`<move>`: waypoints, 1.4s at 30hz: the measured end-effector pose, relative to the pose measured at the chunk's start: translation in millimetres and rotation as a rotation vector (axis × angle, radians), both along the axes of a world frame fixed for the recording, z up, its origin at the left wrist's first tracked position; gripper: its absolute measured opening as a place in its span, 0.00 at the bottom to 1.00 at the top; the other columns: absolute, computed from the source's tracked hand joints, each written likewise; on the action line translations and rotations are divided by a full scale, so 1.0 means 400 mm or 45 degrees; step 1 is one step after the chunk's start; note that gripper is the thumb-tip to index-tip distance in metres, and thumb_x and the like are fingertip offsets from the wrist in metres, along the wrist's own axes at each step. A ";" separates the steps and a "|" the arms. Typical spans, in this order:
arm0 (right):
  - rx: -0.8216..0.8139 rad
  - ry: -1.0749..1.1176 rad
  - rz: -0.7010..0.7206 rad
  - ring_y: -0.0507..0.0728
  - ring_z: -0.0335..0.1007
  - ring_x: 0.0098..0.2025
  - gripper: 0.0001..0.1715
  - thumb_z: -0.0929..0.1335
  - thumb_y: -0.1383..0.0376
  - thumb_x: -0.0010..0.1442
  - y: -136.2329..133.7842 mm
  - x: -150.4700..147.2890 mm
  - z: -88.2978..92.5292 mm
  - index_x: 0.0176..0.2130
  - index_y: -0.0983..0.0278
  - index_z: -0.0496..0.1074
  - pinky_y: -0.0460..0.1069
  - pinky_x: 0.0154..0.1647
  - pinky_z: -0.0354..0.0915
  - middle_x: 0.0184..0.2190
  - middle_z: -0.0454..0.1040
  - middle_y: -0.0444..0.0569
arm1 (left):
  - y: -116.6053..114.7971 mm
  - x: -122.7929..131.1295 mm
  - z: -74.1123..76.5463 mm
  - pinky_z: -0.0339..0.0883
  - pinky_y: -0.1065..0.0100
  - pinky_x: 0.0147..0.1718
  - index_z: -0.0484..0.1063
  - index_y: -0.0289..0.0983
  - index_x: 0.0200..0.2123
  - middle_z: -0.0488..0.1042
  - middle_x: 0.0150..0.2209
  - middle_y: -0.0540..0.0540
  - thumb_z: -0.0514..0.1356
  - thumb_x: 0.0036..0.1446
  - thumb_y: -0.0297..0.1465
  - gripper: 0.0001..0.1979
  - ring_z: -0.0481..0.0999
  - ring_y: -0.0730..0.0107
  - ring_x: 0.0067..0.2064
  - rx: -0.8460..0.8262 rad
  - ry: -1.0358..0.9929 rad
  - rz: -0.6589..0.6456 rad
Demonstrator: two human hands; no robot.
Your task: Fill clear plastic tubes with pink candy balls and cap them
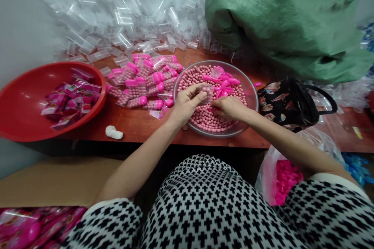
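Observation:
A metal bowl (251, 89) full of small pink candy balls (204, 114) stands on the wooden table. My left hand (185, 103) holds a small clear plastic tube (207, 92) over the candy, fingers pinched on it. My right hand (229, 108) rests on the candy beside the tube, fingers curled into the balls. Several pink caps (223, 83) and an empty clear tube (216, 72) lie at the bowl's far side. A heap of filled tubes with pink caps (146, 81) lies just left of the bowl.
A red basin (17, 101) with pink packets is at the left. Empty clear tubes (125, 19) are piled at the back. A green sack (286, 19), a patterned black bag (288, 103) and a plastic bag of pink caps (284, 181) are at the right. A white wad (113, 132) lies near the table edge.

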State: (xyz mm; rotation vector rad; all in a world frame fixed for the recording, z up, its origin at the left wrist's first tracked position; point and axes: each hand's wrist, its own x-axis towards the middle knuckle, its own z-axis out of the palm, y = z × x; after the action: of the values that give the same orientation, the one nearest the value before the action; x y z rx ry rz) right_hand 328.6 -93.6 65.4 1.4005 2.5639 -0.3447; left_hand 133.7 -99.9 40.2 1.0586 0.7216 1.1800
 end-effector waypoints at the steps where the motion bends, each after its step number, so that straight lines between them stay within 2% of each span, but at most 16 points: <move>1: -0.016 0.059 -0.047 0.63 0.76 0.42 0.15 0.66 0.62 0.66 0.004 0.004 -0.001 0.49 0.66 0.76 0.51 0.37 0.61 0.42 0.80 0.57 | 0.000 0.000 0.001 0.79 0.60 0.46 0.77 0.35 0.47 0.81 0.45 0.43 0.73 0.48 0.43 0.26 0.82 0.63 0.44 -0.015 -0.005 0.000; 3: -0.058 0.269 -0.147 0.60 0.75 0.39 0.23 0.66 0.62 0.66 0.013 0.020 0.001 0.58 0.66 0.70 0.51 0.39 0.62 0.38 0.80 0.54 | -0.001 0.000 0.002 0.80 0.59 0.46 0.77 0.35 0.48 0.81 0.45 0.43 0.73 0.48 0.42 0.26 0.82 0.62 0.44 -0.039 -0.009 -0.002; 5: -0.123 0.535 -0.217 0.58 0.73 0.35 0.31 0.65 0.63 0.66 0.020 0.042 0.004 0.66 0.68 0.60 0.51 0.40 0.64 0.33 0.78 0.48 | -0.002 0.001 0.002 0.80 0.58 0.46 0.77 0.36 0.48 0.81 0.45 0.42 0.74 0.48 0.40 0.26 0.82 0.60 0.45 -0.040 -0.003 -0.005; 7: -0.253 0.798 -0.260 0.55 0.70 0.30 0.33 0.65 0.63 0.66 0.024 0.061 0.008 0.67 0.68 0.56 0.50 0.37 0.64 0.27 0.73 0.42 | -0.002 0.002 0.003 0.79 0.58 0.47 0.77 0.36 0.48 0.81 0.46 0.42 0.74 0.47 0.38 0.26 0.81 0.60 0.46 -0.031 -0.002 -0.005; 9: -0.451 1.083 -0.311 0.53 0.68 0.27 0.31 0.68 0.58 0.65 0.026 0.071 0.012 0.63 0.64 0.59 0.48 0.32 0.64 0.24 0.70 0.39 | -0.002 0.002 0.005 0.79 0.60 0.46 0.76 0.35 0.48 0.80 0.46 0.43 0.74 0.46 0.38 0.26 0.81 0.62 0.45 -0.040 -0.016 -0.011; 12: -0.694 1.499 -0.390 0.51 0.72 0.28 0.27 0.74 0.51 0.59 0.024 0.062 0.018 0.51 0.61 0.67 0.46 0.30 0.66 0.29 0.75 0.41 | -0.004 0.002 0.010 0.79 0.63 0.44 0.76 0.35 0.46 0.80 0.43 0.45 0.75 0.45 0.37 0.26 0.81 0.67 0.41 -0.075 -0.037 -0.041; 16: -0.670 1.745 -0.447 0.49 0.73 0.29 0.22 0.77 0.52 0.54 0.010 0.027 0.024 0.41 0.63 0.73 0.46 0.31 0.71 0.31 0.76 0.42 | -0.007 0.003 0.015 0.79 0.64 0.43 0.76 0.35 0.44 0.80 0.40 0.46 0.76 0.44 0.37 0.25 0.81 0.68 0.39 -0.113 -0.060 -0.044; 20: -0.575 1.749 -0.505 0.51 0.74 0.29 0.26 0.80 0.53 0.48 -0.005 0.011 0.020 0.42 0.63 0.77 0.48 0.33 0.75 0.28 0.77 0.42 | -0.010 0.004 0.017 0.78 0.65 0.44 0.77 0.35 0.44 0.81 0.41 0.45 0.75 0.44 0.37 0.24 0.81 0.67 0.42 -0.080 -0.039 -0.046; 23: -0.536 1.653 -0.532 0.53 0.75 0.28 0.27 0.80 0.51 0.46 -0.003 0.022 0.020 0.41 0.64 0.77 0.50 0.33 0.76 0.26 0.77 0.42 | -0.011 0.005 0.014 0.77 0.64 0.46 0.77 0.35 0.44 0.81 0.42 0.45 0.74 0.46 0.37 0.23 0.80 0.66 0.44 -0.032 -0.015 -0.082; 26: -0.347 1.562 -0.516 0.53 0.77 0.31 0.27 0.79 0.49 0.48 0.005 0.040 0.036 0.40 0.64 0.78 0.51 0.37 0.77 0.31 0.79 0.45 | -0.012 0.006 0.007 0.77 0.62 0.47 0.77 0.35 0.46 0.81 0.43 0.44 0.72 0.50 0.38 0.21 0.80 0.63 0.46 0.022 0.040 -0.092; 30: 0.012 1.409 -0.254 0.56 0.78 0.44 0.23 0.74 0.52 0.58 0.002 0.044 0.075 0.50 0.60 0.77 0.54 0.49 0.74 0.45 0.81 0.49 | -0.017 0.009 0.003 0.76 0.60 0.48 0.78 0.33 0.48 0.81 0.44 0.42 0.67 0.55 0.36 0.19 0.80 0.61 0.47 0.184 0.249 -0.016; 34: 0.161 1.056 -0.005 0.58 0.76 0.46 0.18 0.71 0.59 0.64 -0.009 0.029 0.103 0.53 0.57 0.77 0.55 0.53 0.69 0.45 0.81 0.49 | -0.029 0.006 0.008 0.73 0.60 0.49 0.80 0.36 0.48 0.83 0.42 0.44 0.64 0.58 0.35 0.16 0.81 0.60 0.44 0.351 0.447 0.045; 39: 0.158 0.970 0.047 0.59 0.76 0.46 0.16 0.69 0.60 0.66 -0.022 0.025 0.105 0.52 0.56 0.77 0.55 0.51 0.68 0.44 0.81 0.50 | -0.039 0.002 0.003 0.73 0.59 0.52 0.82 0.39 0.47 0.83 0.47 0.44 0.65 0.57 0.33 0.15 0.82 0.57 0.48 0.368 0.515 0.186; 42: 0.254 0.936 0.089 0.59 0.76 0.47 0.16 0.68 0.61 0.67 -0.036 0.027 0.095 0.53 0.59 0.76 0.54 0.51 0.68 0.46 0.80 0.52 | -0.040 0.001 -0.001 0.74 0.59 0.51 0.83 0.40 0.46 0.83 0.46 0.45 0.65 0.57 0.33 0.14 0.83 0.58 0.47 0.402 0.491 0.225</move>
State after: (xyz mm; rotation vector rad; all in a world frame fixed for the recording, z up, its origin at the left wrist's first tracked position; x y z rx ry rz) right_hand 339.5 -108.0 103.6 1.4365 3.2979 -0.7225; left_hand 134.3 -116.0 39.6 1.5383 0.9629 1.2830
